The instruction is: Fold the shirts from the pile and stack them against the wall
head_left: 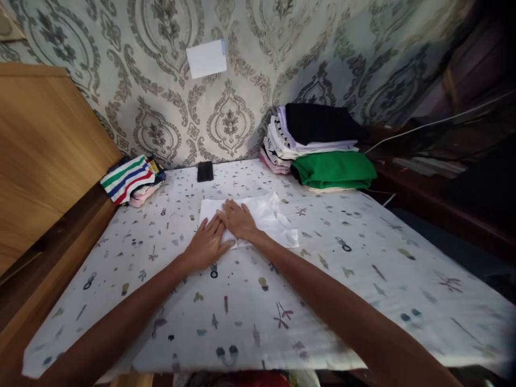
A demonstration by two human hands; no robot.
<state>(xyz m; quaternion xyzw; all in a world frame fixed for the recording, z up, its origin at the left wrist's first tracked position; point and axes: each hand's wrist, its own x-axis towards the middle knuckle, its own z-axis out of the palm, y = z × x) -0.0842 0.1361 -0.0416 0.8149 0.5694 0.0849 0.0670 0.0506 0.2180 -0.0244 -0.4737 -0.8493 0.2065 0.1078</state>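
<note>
A small white garment [266, 212] lies flat on the patterned sheet, its right end showing what looks like a neckline or straps. My left hand [207, 243] rests palm down at the garment's near left edge, fingers stretched out. Just right of it, my right hand [237, 219] presses flat on the cloth with its fingers extended. The fingertips of the left hand meet the side of the right hand. Part of the garment is hidden beneath both hands.
At the back left sits a small pile of folded clothes [131, 180] with a striped top. A black phone [205, 171] lies near the wall. Back right, a taller stack of folded clothes [322, 126] stands behind a green folded garment [336, 169]. A wooden panel [44, 156] borders the left.
</note>
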